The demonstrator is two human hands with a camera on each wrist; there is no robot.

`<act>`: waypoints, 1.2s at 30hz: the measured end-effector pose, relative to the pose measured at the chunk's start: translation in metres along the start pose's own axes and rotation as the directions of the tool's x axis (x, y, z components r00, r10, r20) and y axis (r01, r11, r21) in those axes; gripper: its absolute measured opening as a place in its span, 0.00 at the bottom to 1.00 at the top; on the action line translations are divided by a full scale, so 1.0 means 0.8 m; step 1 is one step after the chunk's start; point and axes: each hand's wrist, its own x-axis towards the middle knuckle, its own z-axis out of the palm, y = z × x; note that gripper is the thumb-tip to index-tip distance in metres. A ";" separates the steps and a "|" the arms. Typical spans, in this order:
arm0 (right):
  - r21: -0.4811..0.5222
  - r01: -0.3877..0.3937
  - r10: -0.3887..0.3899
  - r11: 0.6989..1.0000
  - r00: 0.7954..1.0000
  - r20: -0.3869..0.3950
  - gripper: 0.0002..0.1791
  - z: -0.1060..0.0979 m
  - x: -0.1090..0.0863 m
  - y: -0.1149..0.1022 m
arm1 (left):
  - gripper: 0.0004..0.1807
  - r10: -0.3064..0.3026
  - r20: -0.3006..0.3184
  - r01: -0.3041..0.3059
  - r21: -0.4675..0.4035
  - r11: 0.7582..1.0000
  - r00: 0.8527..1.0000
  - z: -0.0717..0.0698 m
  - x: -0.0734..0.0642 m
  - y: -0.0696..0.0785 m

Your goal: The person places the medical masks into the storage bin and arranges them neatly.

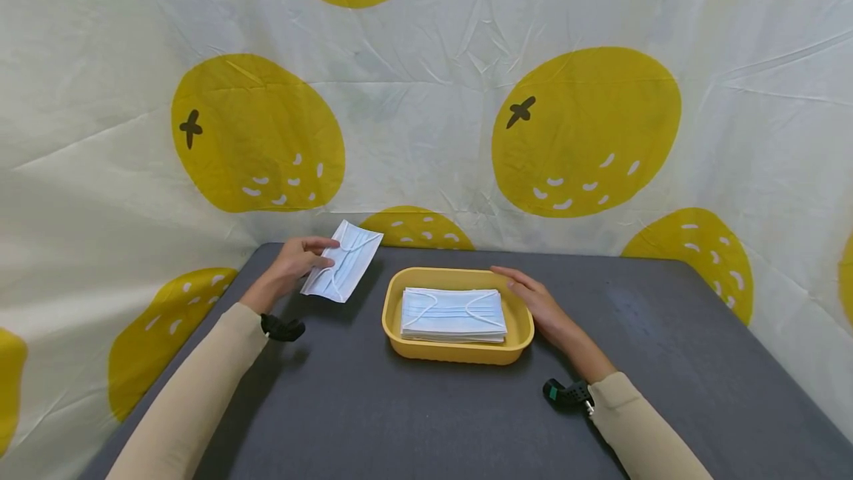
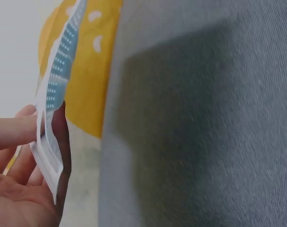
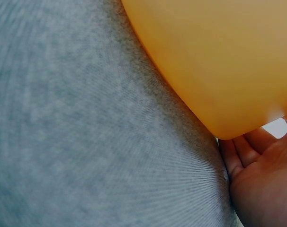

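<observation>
My left hand (image 1: 293, 261) holds a light blue pleated face mask (image 1: 345, 261) above the table, left of a yellow plastic basket. The mask is tilted, its white ear loops lying across its face. In the left wrist view the thumb is on one side of the mask (image 2: 60, 61) and the fingers are behind it. My right hand (image 1: 543, 310) grips the basket (image 1: 460, 351) at its far right corner, thumb at the rim and fingers along the outside wall. Inside the basket lies a neat stack of similar masks (image 1: 453, 312), ear loops on top.
The basket stands on a dark grey table (image 1: 426, 421). A whitish curtain (image 1: 420, 147) printed with yellow fruit hangs behind the table and along its sides. Dark bands (image 1: 283, 328) are worn on both wrists, below beige sleeves.
</observation>
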 end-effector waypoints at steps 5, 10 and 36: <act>-0.006 -0.007 0.007 1.000 1.000 -0.013 0.27 0.001 0.000 0.000 | 0.26 0.009 0.008 -0.009 -0.010 1.000 1.000 0.008 0.000 0.014; -0.002 -0.008 0.008 1.000 1.000 -0.016 0.27 0.000 0.000 0.000 | 0.26 0.024 0.010 -0.024 -0.008 1.000 1.000 0.018 -0.001 0.028; -0.011 0.002 -0.002 1.000 1.000 -0.007 0.26 -0.001 -0.001 0.001 | 0.22 0.195 0.149 -0.194 -0.023 0.981 0.969 0.073 -0.013 0.091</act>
